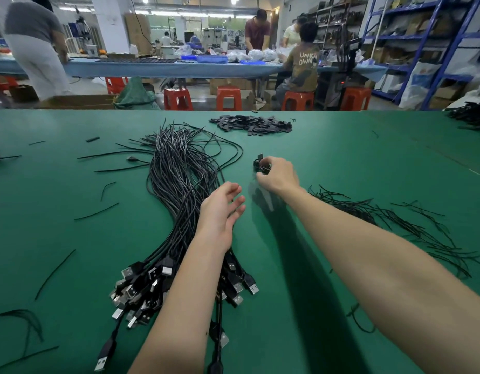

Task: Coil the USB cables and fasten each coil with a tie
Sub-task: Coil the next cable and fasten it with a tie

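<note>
Two hands | right hand (278, 174) grips coiled cable (261, 165) | left hand (223, 209) open

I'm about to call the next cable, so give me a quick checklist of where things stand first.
1. Right hand has the coiled cable in its fingers: ok.
2. Coil fastened with a tie: cannot tell, too small and partly hidden.
3. Left hand free for the next pick: ok, open and empty above the cable bundle.
4. Uncoiled cables within reach: ok, the bundle lies under the left forearm, USB plugs toward the person.
5. Ties on hand: ok, loose ties lie beside the right forearm.
6. Bare green mat by the coil to set it down: ok.
</note>
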`<action>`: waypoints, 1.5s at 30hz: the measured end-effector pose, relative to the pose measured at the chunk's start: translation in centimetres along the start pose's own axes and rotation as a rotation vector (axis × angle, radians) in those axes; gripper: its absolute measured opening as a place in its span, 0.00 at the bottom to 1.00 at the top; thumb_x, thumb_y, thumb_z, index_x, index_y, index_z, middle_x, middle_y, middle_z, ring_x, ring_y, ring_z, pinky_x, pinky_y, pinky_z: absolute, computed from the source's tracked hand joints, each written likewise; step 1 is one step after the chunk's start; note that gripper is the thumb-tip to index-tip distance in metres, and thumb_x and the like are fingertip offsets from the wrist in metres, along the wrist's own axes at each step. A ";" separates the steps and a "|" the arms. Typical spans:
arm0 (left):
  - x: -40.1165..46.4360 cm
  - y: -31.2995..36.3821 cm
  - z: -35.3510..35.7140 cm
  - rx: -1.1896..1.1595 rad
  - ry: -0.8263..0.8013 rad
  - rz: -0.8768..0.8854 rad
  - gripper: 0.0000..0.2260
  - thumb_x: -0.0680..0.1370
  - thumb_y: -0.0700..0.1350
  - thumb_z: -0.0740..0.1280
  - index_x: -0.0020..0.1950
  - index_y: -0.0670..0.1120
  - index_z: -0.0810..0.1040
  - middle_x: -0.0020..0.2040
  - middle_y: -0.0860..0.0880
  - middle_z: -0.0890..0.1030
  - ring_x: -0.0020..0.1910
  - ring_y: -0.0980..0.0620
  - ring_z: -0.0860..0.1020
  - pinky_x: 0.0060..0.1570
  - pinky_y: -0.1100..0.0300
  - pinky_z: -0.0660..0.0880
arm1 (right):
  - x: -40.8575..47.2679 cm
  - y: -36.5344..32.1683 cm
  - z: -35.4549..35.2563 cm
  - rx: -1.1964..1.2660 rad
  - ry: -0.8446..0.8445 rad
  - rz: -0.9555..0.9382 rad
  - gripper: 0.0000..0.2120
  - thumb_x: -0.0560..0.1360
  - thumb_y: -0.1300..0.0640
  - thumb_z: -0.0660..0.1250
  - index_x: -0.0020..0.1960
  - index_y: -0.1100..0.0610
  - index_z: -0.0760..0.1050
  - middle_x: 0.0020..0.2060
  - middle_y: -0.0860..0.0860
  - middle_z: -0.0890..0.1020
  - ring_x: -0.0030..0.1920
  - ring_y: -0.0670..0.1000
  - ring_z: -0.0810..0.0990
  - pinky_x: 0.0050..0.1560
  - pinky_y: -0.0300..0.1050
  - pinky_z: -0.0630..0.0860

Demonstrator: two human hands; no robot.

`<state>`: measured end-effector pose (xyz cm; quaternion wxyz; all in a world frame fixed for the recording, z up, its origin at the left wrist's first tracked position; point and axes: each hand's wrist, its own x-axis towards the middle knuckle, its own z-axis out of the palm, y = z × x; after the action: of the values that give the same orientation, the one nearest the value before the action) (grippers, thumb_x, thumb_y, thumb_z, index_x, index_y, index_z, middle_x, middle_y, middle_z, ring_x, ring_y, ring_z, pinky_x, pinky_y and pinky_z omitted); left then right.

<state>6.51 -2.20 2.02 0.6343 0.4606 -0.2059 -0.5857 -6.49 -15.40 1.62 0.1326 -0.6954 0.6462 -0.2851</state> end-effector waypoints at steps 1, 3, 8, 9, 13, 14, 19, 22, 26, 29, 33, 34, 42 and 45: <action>-0.1 0.1 0.0 -0.007 0.000 0.000 0.07 0.81 0.45 0.66 0.47 0.44 0.80 0.46 0.49 0.83 0.43 0.51 0.81 0.41 0.61 0.77 | -0.3 -0.2 -0.3 -0.017 0.006 -0.023 0.18 0.77 0.52 0.67 0.66 0.50 0.78 0.62 0.52 0.81 0.63 0.55 0.77 0.61 0.52 0.77; -0.3 0.3 0.1 -0.026 -0.002 0.004 0.08 0.82 0.46 0.65 0.45 0.45 0.79 0.45 0.49 0.83 0.43 0.51 0.80 0.41 0.60 0.77 | -1.4 -0.6 -0.9 -0.006 0.062 -0.067 0.15 0.77 0.53 0.67 0.62 0.51 0.80 0.61 0.52 0.81 0.62 0.55 0.77 0.61 0.53 0.77; -0.7 1.5 0.0 0.064 -0.016 0.078 0.12 0.84 0.50 0.61 0.46 0.46 0.77 0.45 0.50 0.83 0.42 0.51 0.80 0.39 0.60 0.75 | -6.6 -0.7 -1.1 0.103 -0.106 -0.210 0.09 0.77 0.57 0.66 0.51 0.46 0.83 0.51 0.48 0.85 0.50 0.50 0.81 0.58 0.51 0.79; -0.7 1.8 -0.2 0.135 -0.007 0.110 0.12 0.84 0.51 0.60 0.46 0.46 0.78 0.45 0.49 0.83 0.42 0.51 0.80 0.39 0.60 0.75 | -7.8 -0.7 -0.8 0.062 -0.215 -0.285 0.10 0.77 0.57 0.66 0.53 0.45 0.83 0.52 0.48 0.84 0.49 0.49 0.80 0.59 0.51 0.78; -0.3 2.5 -0.7 0.354 0.026 0.203 0.15 0.84 0.50 0.58 0.45 0.46 0.78 0.47 0.49 0.83 0.46 0.50 0.80 0.47 0.57 0.74 | -10.1 -1.2 -0.2 -0.127 -0.333 -0.487 0.15 0.78 0.57 0.65 0.61 0.43 0.81 0.61 0.51 0.78 0.59 0.54 0.73 0.65 0.50 0.71; -0.2 2.4 -0.8 0.388 0.027 0.204 0.15 0.85 0.50 0.57 0.44 0.46 0.78 0.47 0.48 0.83 0.47 0.50 0.81 0.50 0.56 0.74 | -10.2 -1.3 -0.4 -0.136 -0.319 -0.502 0.14 0.78 0.56 0.66 0.60 0.44 0.81 0.62 0.50 0.78 0.61 0.55 0.72 0.65 0.50 0.71; 0.1 2.3 -1.0 0.447 0.023 0.167 0.16 0.85 0.50 0.56 0.44 0.47 0.78 0.47 0.49 0.84 0.50 0.48 0.81 0.58 0.53 0.74 | -10.3 -1.1 -1.6 -0.189 -0.266 -0.588 0.06 0.72 0.54 0.70 0.48 0.48 0.83 0.59 0.46 0.79 0.59 0.52 0.73 0.61 0.51 0.72; 0.3 2.2 -1.2 0.462 0.012 0.171 0.16 0.85 0.50 0.56 0.44 0.47 0.78 0.47 0.50 0.85 0.50 0.49 0.81 0.58 0.53 0.73 | -10.6 0.2 -2.1 0.028 -0.224 -0.586 0.02 0.73 0.55 0.70 0.45 0.52 0.81 0.50 0.46 0.83 0.57 0.50 0.77 0.60 0.47 0.74; 0.3 2.1 -1.2 0.518 -0.011 0.181 0.16 0.84 0.50 0.56 0.43 0.47 0.79 0.45 0.51 0.85 0.49 0.50 0.81 0.55 0.55 0.73 | -11.5 1.3 -2.7 0.424 -0.120 -0.329 0.09 0.76 0.57 0.68 0.37 0.53 0.79 0.34 0.47 0.84 0.40 0.45 0.82 0.43 0.32 0.73; 0.3 2.1 -1.3 0.588 -0.044 0.186 0.21 0.85 0.52 0.55 0.40 0.49 0.82 0.43 0.52 0.86 0.50 0.50 0.81 0.57 0.54 0.73 | -11.9 1.2 -3.5 0.812 -0.098 -0.109 0.11 0.72 0.58 0.65 0.32 0.57 0.72 0.23 0.50 0.72 0.25 0.50 0.70 0.30 0.39 0.70; 0.2 1.6 -1.5 0.783 -0.108 0.191 0.30 0.85 0.57 0.52 0.33 0.50 0.85 0.38 0.54 0.86 0.43 0.55 0.82 0.53 0.54 0.72 | -11.6 0.9 -5.5 1.204 -0.204 0.139 0.13 0.77 0.53 0.58 0.35 0.54 0.69 0.26 0.46 0.56 0.24 0.47 0.54 0.23 0.37 0.58; 0.1 1.4 -1.4 0.844 -0.117 0.196 0.31 0.85 0.59 0.52 0.32 0.50 0.85 0.37 0.54 0.86 0.38 0.56 0.81 0.49 0.56 0.72 | -11.5 0.8 -5.7 1.194 -0.228 0.163 0.15 0.80 0.54 0.56 0.36 0.54 0.70 0.26 0.46 0.55 0.24 0.47 0.53 0.22 0.37 0.57; -0.3 1.8 -1.5 1.414 -0.205 0.262 0.20 0.80 0.57 0.61 0.34 0.52 0.85 0.32 0.59 0.84 0.32 0.62 0.80 0.36 0.63 0.72 | -11.6 0.2 -7.2 1.028 -0.120 0.127 0.15 0.85 0.56 0.54 0.50 0.55 0.78 0.25 0.43 0.62 0.24 0.45 0.57 0.23 0.37 0.56; -0.4 1.7 -0.4 1.048 -0.313 0.216 0.19 0.83 0.58 0.59 0.45 0.50 0.85 0.44 0.54 0.87 0.45 0.58 0.85 0.55 0.59 0.78 | -12.4 -0.4 -6.8 0.880 -0.170 0.017 0.15 0.86 0.53 0.55 0.50 0.53 0.80 0.25 0.42 0.64 0.24 0.45 0.59 0.24 0.37 0.58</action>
<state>7.68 -1.85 3.28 0.3389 0.5980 -0.6076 -0.3981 -10.06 -2.03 4.53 0.4707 -0.5885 0.4557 -0.4739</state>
